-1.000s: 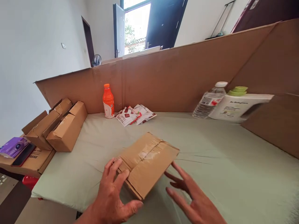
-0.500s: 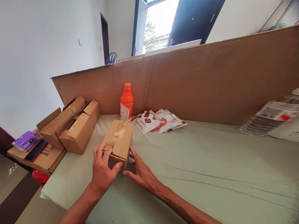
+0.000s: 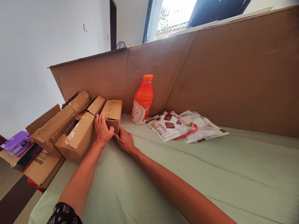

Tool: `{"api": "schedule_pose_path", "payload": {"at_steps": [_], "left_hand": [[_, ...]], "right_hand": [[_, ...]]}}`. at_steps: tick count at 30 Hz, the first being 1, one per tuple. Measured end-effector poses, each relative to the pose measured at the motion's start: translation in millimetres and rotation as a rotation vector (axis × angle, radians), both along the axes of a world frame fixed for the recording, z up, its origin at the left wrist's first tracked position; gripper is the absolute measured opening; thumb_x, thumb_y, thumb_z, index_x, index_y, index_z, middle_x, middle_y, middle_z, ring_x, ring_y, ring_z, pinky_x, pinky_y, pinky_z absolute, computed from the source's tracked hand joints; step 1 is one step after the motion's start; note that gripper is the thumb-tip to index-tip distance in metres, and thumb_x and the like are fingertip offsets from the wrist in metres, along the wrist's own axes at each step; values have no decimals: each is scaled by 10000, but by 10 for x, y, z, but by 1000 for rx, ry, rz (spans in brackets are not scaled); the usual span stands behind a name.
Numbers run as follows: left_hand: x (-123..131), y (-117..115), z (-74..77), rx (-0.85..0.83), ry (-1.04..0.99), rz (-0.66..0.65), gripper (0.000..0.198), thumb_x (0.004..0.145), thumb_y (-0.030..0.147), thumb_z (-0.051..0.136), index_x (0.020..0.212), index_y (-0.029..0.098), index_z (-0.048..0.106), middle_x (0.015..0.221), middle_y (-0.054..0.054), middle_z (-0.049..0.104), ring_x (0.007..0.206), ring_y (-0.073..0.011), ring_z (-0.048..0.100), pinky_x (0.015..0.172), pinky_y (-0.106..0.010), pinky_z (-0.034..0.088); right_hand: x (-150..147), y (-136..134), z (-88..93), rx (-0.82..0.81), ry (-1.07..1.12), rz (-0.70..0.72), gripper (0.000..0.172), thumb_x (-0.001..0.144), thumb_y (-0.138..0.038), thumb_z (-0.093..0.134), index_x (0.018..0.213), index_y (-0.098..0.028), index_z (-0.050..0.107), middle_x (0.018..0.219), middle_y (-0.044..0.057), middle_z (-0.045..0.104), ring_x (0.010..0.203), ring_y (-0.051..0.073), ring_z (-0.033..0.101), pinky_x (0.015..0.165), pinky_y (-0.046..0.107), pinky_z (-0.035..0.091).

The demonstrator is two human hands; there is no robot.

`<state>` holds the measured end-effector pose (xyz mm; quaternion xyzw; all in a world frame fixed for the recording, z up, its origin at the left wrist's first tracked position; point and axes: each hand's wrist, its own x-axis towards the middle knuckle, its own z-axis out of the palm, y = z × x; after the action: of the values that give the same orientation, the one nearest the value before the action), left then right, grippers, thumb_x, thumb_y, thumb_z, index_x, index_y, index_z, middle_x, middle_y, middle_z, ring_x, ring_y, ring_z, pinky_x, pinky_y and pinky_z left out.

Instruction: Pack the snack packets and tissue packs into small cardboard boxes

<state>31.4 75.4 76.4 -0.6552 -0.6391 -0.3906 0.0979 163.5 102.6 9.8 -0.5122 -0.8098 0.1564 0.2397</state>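
A small taped cardboard box (image 3: 114, 112) stands on the green-covered table (image 3: 187, 174), pushed up beside two other cardboard boxes (image 3: 77, 137) at the far left. My left hand (image 3: 102, 128) rests with fingers together against the box's near left face. My right hand (image 3: 125, 140) presses at the box's lower near corner, fingers curled toward it. Both arms reach forward across the table.
An orange bottle (image 3: 143, 99) stands right of the box against a tall cardboard wall (image 3: 210, 71). Snack packets (image 3: 177, 126) lie beside it. A flat carton (image 3: 42, 163) with a purple packet (image 3: 16, 143) and a dark phone sits at the left edge.
Both hands have slid the small box away and leftwards until it sits beside the other boxes near the cardboard wall. The view has shifted left; the water bottle is out of sight.
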Motion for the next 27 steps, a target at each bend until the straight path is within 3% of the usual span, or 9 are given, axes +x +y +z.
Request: {"api": "schedule_pose_path", "payload": {"at_steps": [4, 8, 10, 12, 14, 16, 21, 23, 27], "left_hand": [[-8, 126, -81, -25, 8, 30, 825, 806, 127, 599, 1549, 48, 251, 1670, -261, 227, 1589, -388, 100, 1283, -591, 150], [73, -107, -359, -80, 6, 60, 840, 814, 128, 594, 1572, 90, 233, 1709, -244, 86, 1592, -388, 72, 1269, -606, 176], [103, -254, -513, -128, 5, 72, 817, 823, 161, 591, 1564, 80, 258, 1696, -263, 135, 1578, -397, 159, 1248, -600, 247], [116, -374, -619, -186, 10, 58, 738, 842, 184, 557, 1534, 63, 328, 1639, -279, 301, 1527, -385, 324, 1209, -564, 348], [133, -477, -651, -239, 23, 11, 641, 857, 186, 504, 1480, 60, 422, 1515, -266, 503, 1421, -348, 499, 1159, -516, 432], [179, -580, -624, -273, 39, -52, 591, 853, 189, 468, 1430, 60, 485, 1412, -247, 605, 1339, -329, 579, 1136, -505, 457], [366, -821, -585, -274, 95, -201, 565, 874, 351, 422, 1364, 106, 562, 1358, -224, 637, 1347, -382, 539, 1135, -622, 401], [439, -922, -651, -272, 153, -249, 596, 878, 448, 396, 1288, 85, 631, 1359, -254, 631, 1343, -430, 531, 1125, -647, 391], [670, -1187, -832, -305, 459, -206, 646, 923, 475, 326, 1345, 93, 630, 1454, -224, 586, 1401, -399, 495, 1157, -600, 364]], "right_hand": [[-87, 153, 21, -14, -48, -21, 500, 1051, -378, 359, 1458, -90, 399, 1382, 238, 611, 1295, 335, 540, 1004, 440, 361], [-89, 141, 31, 6, -89, 1, 467, 1052, -363, 348, 1434, -111, 439, 1448, 228, 559, 1326, 340, 505, 1030, 458, 346], [-98, 102, 50, 19, -104, 14, 480, 1040, -349, 377, 1444, -97, 440, 1481, 247, 521, 1350, 359, 479, 1046, 480, 341], [-103, 30, 87, 33, -120, 35, 484, 1025, -327, 415, 1439, -80, 457, 1497, 266, 497, 1372, 374, 452, 1062, 498, 336], [-70, -90, 141, 53, -137, 64, 458, 1015, -312, 447, 1409, -84, 498, 1501, 263, 493, 1381, 370, 443, 1072, 500, 340], [33, -248, 199, 84, -157, 102, 413, 1013, -314, 476, 1365, -111, 546, 1495, 229, 511, 1371, 339, 454, 1077, 480, 353], [662, -668, 258, 206, -208, 174, 335, 994, -401, 569, 1252, -196, 626, 1398, 98, 614, 1291, 233, 507, 1046, 382, 404], [1033, -904, 234, 265, -220, 194, 371, 975, -443, 600, 1262, -210, 628, 1388, 82, 623, 1285, 219, 513, 1041, 362, 410], [1916, -1471, 141, 327, -234, 303, 389, 947, -428, 631, 1271, -213, 648, 1407, 93, 630, 1298, 228, 536, 1034, 368, 422]]}}
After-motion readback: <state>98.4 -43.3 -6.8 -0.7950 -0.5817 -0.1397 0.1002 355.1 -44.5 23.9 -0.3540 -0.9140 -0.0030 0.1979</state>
